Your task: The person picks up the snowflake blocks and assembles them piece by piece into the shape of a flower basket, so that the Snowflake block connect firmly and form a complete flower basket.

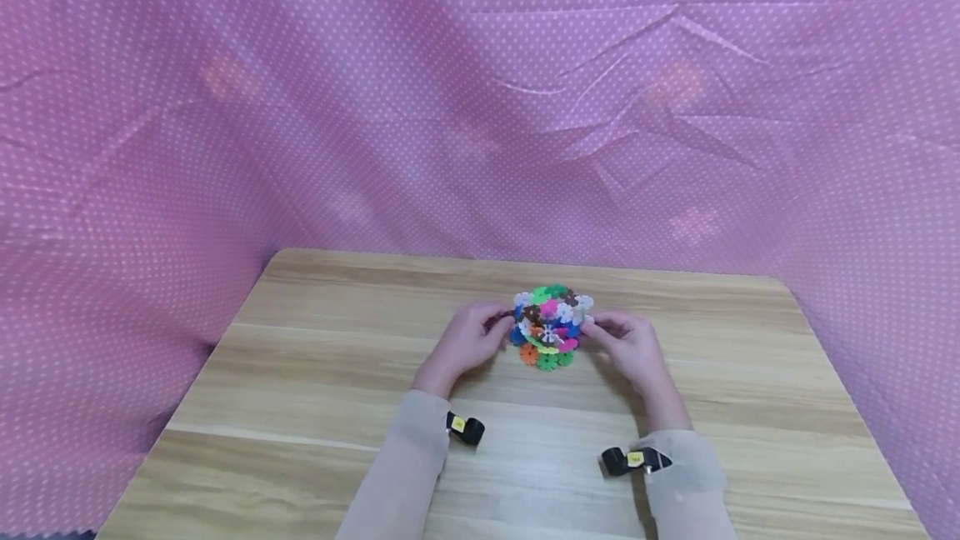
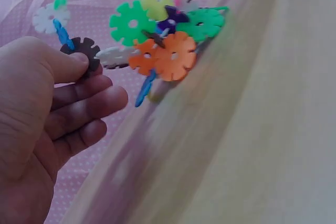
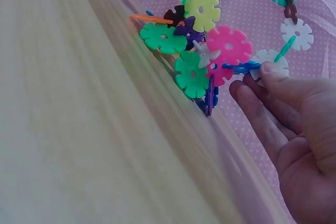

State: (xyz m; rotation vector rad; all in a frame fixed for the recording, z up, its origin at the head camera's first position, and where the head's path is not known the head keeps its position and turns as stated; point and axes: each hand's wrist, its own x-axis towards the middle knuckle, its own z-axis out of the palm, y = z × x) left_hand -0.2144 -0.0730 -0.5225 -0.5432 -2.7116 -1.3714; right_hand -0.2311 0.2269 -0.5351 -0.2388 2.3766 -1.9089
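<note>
Many notched plastic flower discs in green, orange, pink, white, blue, brown and yellow are slotted together into a rounded snowflake-disc model (image 1: 550,332) over the far middle of the table. My left hand (image 1: 471,342) pinches its left side; in the left wrist view the thumb lies on a dark brown disc (image 2: 83,56), beside a white one and orange ones (image 2: 176,56). Across from it, my right hand (image 1: 628,348) pinches a white disc (image 3: 273,62) between thumb and fingers, next to a blue disc seen edge-on. An open ring of discs arches above the clustered part in both wrist views.
The wood-grain table (image 1: 300,373) spreads around both forearms. Behind it and at both sides hangs a pink dotted cloth (image 1: 480,107). Each sleeve cuff carries a small black camera, one on the left (image 1: 467,429) and one on the right (image 1: 633,461).
</note>
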